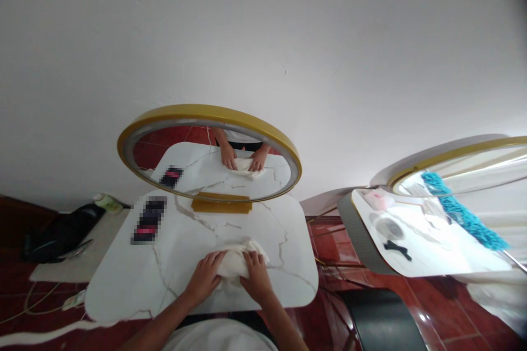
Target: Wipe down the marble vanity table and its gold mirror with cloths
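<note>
A crumpled white cloth [234,264] lies on the white, marble-veined tabletop [284,285], close to its front edge. My left hand [207,273] holds the cloth's left side, its fingers curled over the fabric. From the right, my right hand [256,275] grips the same cloth with the fingers bent down onto it. The fabric between the hands is bunched up. Behind the cloth stands an oval gold-framed mirror [209,112] on a gold base [222,204]. Both hands and the cloth are reflected in it.
A blurred-out dark and pink item [149,220] lies on the table's left side. To the right, a second table [428,255] bears a blue fluffy duster [465,216] and small items by another mirror. A black chair seat [382,318] and a black bag [66,230] flank the table.
</note>
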### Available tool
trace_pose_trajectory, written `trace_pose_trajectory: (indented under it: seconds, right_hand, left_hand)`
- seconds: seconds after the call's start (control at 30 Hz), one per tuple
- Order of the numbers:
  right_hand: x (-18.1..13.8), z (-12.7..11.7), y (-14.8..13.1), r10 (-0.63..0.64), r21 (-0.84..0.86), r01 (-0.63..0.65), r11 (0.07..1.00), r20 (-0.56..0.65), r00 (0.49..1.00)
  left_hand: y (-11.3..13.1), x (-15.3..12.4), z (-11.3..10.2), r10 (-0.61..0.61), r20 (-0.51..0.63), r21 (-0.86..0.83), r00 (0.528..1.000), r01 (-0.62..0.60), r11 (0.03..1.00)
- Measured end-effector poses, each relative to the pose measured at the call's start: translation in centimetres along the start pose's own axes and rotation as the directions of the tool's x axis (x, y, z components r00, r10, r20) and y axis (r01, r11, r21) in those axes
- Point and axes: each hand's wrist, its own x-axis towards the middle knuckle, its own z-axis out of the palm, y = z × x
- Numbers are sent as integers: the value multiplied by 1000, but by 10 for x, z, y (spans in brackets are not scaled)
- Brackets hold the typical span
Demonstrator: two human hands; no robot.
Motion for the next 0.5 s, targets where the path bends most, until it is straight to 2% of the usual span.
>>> trace_pose_trajectory:
  seconds: [0.1, 0.2, 0.33, 0.5]
  right_hand:
    - [-21, 14, 3, 7, 10, -7, 1000, 46, 999]
    - [-25, 17, 4, -11, 17, 10, 1000, 48, 999]
    - [-4, 7, 3, 6, -14, -6, 1000, 23, 1000]
    - [46, -18, 2, 13, -31, -15, 999, -51, 999]
  left_hand:
    - [-1, -18, 8, 23, 76, -12, 997, -22, 1000]
    - [-3, -20, 10, 34, 118, -21, 992, -31, 999]
    - [-4, 3, 1, 7, 95, -16, 995, -5, 1000]
    - [-3, 49, -30, -20, -15, 14, 1000, 21, 1000]
